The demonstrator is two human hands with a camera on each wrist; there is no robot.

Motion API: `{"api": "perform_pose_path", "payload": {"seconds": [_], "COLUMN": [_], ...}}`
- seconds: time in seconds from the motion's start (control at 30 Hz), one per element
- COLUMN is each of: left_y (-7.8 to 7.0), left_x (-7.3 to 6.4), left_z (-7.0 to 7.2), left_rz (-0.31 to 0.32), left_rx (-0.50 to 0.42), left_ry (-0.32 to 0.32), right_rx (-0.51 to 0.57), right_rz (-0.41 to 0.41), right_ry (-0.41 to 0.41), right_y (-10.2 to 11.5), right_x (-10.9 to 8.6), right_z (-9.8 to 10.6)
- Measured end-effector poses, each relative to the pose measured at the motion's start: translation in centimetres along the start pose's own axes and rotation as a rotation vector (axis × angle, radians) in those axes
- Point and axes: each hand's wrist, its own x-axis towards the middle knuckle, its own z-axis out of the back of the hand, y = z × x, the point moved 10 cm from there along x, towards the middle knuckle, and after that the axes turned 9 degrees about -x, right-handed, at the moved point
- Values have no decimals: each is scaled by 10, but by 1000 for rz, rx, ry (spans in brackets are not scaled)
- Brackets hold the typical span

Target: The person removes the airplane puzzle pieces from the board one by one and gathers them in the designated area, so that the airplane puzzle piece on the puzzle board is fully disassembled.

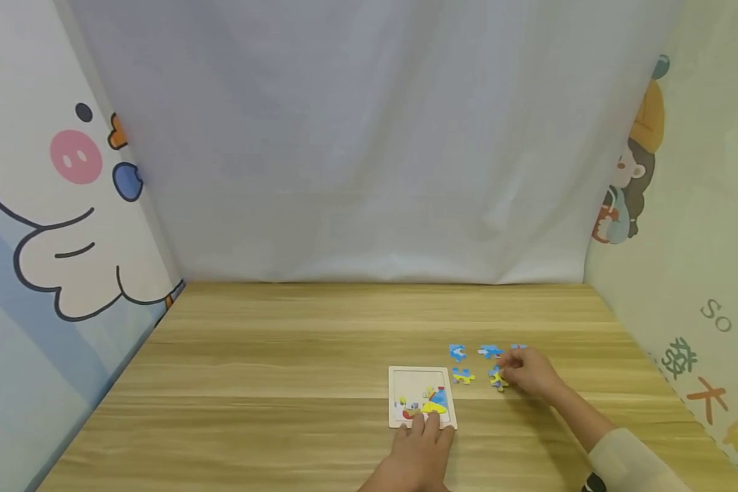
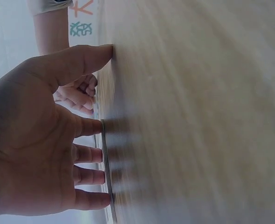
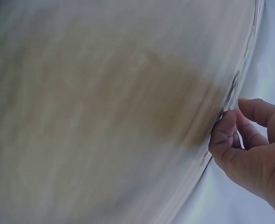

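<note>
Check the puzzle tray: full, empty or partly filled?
Partly filled: the tray has coloured pieces along its near side, bare board beyond, and loose pieces beside it.

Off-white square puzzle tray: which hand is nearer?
Left. Left hand touches the near edge of the puzzle tray; right hand is off it, to the right, by loose blue-and-yellow puzzle pieces.

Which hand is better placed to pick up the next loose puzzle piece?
Likely the right hand: it is at a yellow-and-blue piece, close to other loose pieces to the right of the puzzle board. The left hand rests on the board's near edge, farther from them.
</note>
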Motion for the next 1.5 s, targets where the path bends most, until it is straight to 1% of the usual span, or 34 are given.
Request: {"api": "perform_pose_path", "payload": {"seconds": [0.1,0.23,0.33,0.47,0.53,0.63,0.73,0.8,0.83,0.97,1.07,1.17,1.27,1.33,1.5], "left_y": [1,2,1,0,1,1,1,0,0,-1,0,2,4,4,2], "left_x": [0,1,2,3,2,2,2,1,1,0,0,1,1,1,1], "left_z": [-1,-1,-1,-4,-6,-8,-7,-4,-2,2,2,0,-3,-4,-2], "left_rz": [3,8,0,7,20,33,26,16,12,0,-1,-3,-2,-3,9], "left_rx": [-3,-13,-18,-18,-16,-23,-37,-47,-55,-83,-82,-79,-88,-89,-102], "left_ry": [4,5,1,3,13,37,50,44,38,12,-8,-23,-9,-7,28], "right_rx": [-15,-3,49,165,212,260,291,303,302,301,305,302,282,264,222], "right_rz": [3,11,-18,-65,-65,-49,-31,-21,-12,-15,-12,21,71,95,129], "right_ry": [-4,3,7,5,4,25,57,76,81,90,101,118,142,142,124], "right_y": [2,5,3,1,3,9,16,21,24,30,33,39,48,53,61], "right_x": [1,1,-2,-8,-10,-14,-18,-19,-19,-19,-16,-14,-14,-14,-13], "right_z": [0,1,2,6,7,4,-2,-6,-8,-18,-26,-35,-43,-46,-53]}}
